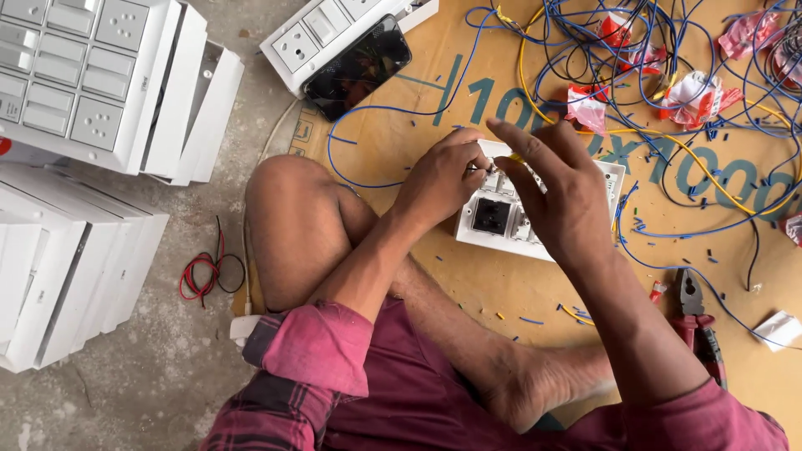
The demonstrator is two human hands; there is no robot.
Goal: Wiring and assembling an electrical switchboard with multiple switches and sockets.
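Far left, off the cardboard on the bare concrete floor (167,367): stacked white switch boards (92,83), moulded plastic, matte, square-edged, rocker grids on the face. More white boxes (67,276) below them. A small red-and-black wire coil (205,271) lies just beside your knee.

Top edge of the cardboard sheet (401,142): another white switch plate (322,29) with a glossy black phone (359,65) lying partly on it.

Your left hand (439,179) is curled closed, fingertips pinched on something small at the top-left edge of the white switch module (501,219); looks like a wire end, too small to confirm. The module sits face-down on the cardboard mid-sheet, with a dark square socket back showing. Your right hand (560,196) arches over it, fingers half-curled, pinching a thin yellow piece at the fingertips, likely wire, mostly hidden.

My read: you're seating a conductor into a terminal. Keep the module flat, hold the lead close to its stripped end so it doesn't buckle, and keep loose strands together.

Right side: a tangle of thin blue wires (635,75) with a few yellow wires (693,163), glossy insulation, plus crumpled red-and-white wrappers (693,96) and cut offcuts scattered about. Red-handled pliers (697,321) lie near the lower right edge, steel jaws toward the module.
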